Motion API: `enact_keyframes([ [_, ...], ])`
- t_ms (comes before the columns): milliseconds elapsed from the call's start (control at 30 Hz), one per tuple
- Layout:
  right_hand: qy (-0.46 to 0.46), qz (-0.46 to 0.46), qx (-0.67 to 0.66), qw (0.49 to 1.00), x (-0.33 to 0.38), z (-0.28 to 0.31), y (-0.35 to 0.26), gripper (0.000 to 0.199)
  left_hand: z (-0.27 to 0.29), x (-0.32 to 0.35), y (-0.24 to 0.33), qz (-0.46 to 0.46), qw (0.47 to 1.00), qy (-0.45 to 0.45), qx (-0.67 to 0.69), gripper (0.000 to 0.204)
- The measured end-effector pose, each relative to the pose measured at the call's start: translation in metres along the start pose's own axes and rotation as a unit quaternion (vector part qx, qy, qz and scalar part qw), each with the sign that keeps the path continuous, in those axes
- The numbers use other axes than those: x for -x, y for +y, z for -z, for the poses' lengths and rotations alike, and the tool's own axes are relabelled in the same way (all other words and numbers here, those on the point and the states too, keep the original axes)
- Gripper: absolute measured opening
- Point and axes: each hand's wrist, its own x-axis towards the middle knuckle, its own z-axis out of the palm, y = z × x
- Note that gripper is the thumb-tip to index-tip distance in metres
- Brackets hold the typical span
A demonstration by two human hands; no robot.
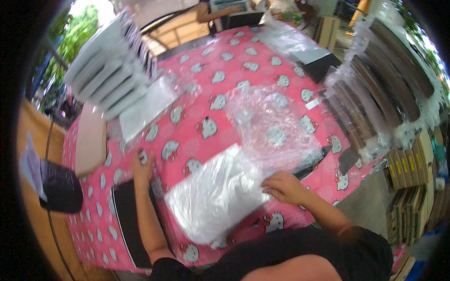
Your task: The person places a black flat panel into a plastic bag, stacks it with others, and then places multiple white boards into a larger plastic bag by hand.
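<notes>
A stack of clear plastic bags or sheets [215, 194], shiny and whitish, lies at a slant on the pink tablecloth in front of me. My right hand [285, 188] is at its right edge, with the fingers curled and closed on the plastic. To the left, apart from the stack, my left hand [143, 167] reaches over the cloth with thumb and fingers parted and nothing visible between them. Beneath my left forearm lies a flat black panel [129, 220] with a pale edge. Crumpled clear film [274, 124] spreads just beyond the stack.
A tall pile of wrapped white pieces [110, 70] stands far left, beside a flat wrapped packet [147, 110]. Wrapped brown panels [379, 89] are stacked at the right. A tan board [91, 140] lies at the left edge. Across the table, another person's arm [220, 13] shows.
</notes>
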Motion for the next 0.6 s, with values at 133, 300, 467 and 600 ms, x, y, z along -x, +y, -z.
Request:
enact_keyframes([
  [133, -0.047, 0.081, -0.026, 0.995, -0.015, -0.031, -0.017, 0.017, 0.008, 0.189, -0.046, 0.116, 0.991, -0.005, -0.058, 0.058],
  [300, -0.099, 0.146, -0.079, 0.981, -0.031, -0.086, -0.054, 0.017, -0.015, 0.295, -0.043, 0.171, 0.954, 0.123, -0.215, 0.059],
  [467, -0.186, 0.209, -0.058, 0.958, -0.03, -0.152, -0.09, 0.023, -0.003, 0.325, -0.06, 0.225, 0.939, 0.232, 0.116, 0.041],
  [600, -0.225, 0.202, 0.048, 0.952, -0.033, -0.186, -0.12, 0.034, 0.016, 0.34, -0.038, 0.251, 0.936, 0.213, 0.124, 0.034],
])
